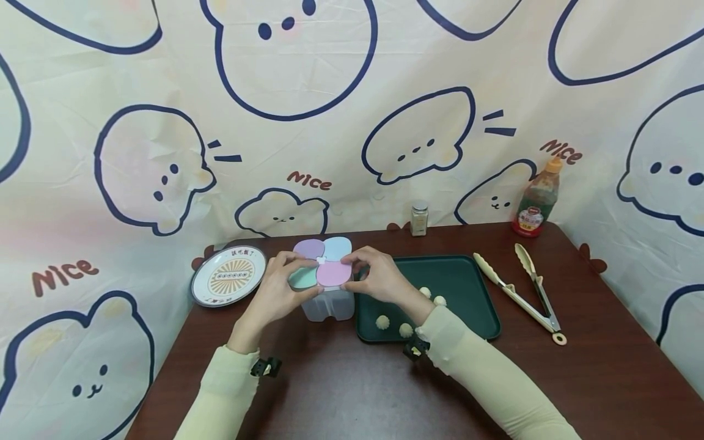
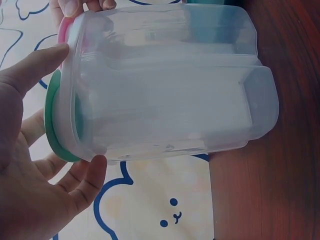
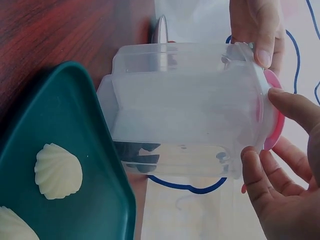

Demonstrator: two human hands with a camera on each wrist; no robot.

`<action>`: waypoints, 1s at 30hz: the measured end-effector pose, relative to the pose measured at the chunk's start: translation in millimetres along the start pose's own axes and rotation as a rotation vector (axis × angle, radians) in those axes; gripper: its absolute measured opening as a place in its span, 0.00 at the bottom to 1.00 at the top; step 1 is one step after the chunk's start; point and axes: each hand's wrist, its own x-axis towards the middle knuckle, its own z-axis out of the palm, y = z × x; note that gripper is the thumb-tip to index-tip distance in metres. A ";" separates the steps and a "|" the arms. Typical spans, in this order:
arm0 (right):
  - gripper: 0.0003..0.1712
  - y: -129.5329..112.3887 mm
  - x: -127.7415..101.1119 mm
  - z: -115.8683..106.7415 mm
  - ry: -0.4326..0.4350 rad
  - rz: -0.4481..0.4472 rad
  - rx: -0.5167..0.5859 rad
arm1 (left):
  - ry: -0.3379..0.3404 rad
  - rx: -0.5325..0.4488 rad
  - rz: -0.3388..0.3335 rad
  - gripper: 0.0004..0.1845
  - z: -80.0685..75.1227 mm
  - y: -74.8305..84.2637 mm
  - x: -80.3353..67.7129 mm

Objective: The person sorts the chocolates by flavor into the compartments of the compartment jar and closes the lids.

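Left hand [image 1: 277, 287] fingers [image 2: 82, 182] curled round the lid end of the clear plastic container [image 1: 329, 300], thumb on its rim. Right hand [image 1: 379, 278] fingers [image 3: 262, 175] likewise grasped the lid edge from the other side. The container stood on the brown table [image 1: 341, 391], just beside the green tray [image 1: 467, 287]. Its walls were see-through, with inner partitions; no contents could be made out. The lid had four petal flaps [image 1: 324, 261]: purple, pale blue, pink, green. The tray held four shell-shaped pale pieces [image 1: 382, 322]. Left of the container lay a round plate [image 1: 228, 276] with print too small to read. Tongs [image 1: 519, 287] lay right of the tray. At the back stood a small shaker jar [image 1: 419, 218] and a sauce bottle [image 1: 538, 198], label unreadable. The backdrop cloth [image 1: 110, 122] read "Nice".
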 end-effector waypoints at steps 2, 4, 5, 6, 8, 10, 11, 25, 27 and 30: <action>0.27 0.5 -0.1 -0.1 -0.001 0.000 0.007 | 0.000 -0.001 -0.003 0.26 0.2 0.1 0.1; 0.27 0.4 -0.3 -0.4 -0.001 0.006 0.014 | 0.000 -0.004 -0.005 0.26 0.3 0.3 0.3; 0.27 0.2 -0.4 -0.7 -0.001 0.010 0.014 | 0.000 -0.005 -0.005 0.26 0.3 0.5 0.4; 0.27 0.0 -0.5 -0.8 -0.002 0.015 0.014 | -0.001 -0.005 -0.004 0.26 0.3 0.6 0.6; 0.26 -0.7 -0.7 -1.5 -0.002 0.019 0.017 | -0.003 -0.008 -0.005 0.26 0.3 1.0 0.7; 0.26 -1.0 -0.9 -1.9 -0.004 0.017 0.012 | -0.005 -0.008 -0.006 0.26 0.2 1.1 0.7; 0.26 -1.4 -1.0 -2.2 -0.004 0.014 0.008 | -0.005 -0.008 -0.007 0.26 0.2 1.1 0.7; 0.25 -2.2 -0.1 -4.5 -0.003 -0.006 0.000 | -0.005 0.002 -0.005 0.26 0.1 0.4 0.9; 0.24 -2.8 -0.1 -5.8 -0.006 -0.009 -0.003 | -0.008 0.003 -0.007 0.26 -0.1 0.7 0.9; 0.23 -3.0 0.1 -7.0 -0.013 -0.016 -0.007 | -0.010 0.003 -0.011 0.27 -0.7 1.3 0.5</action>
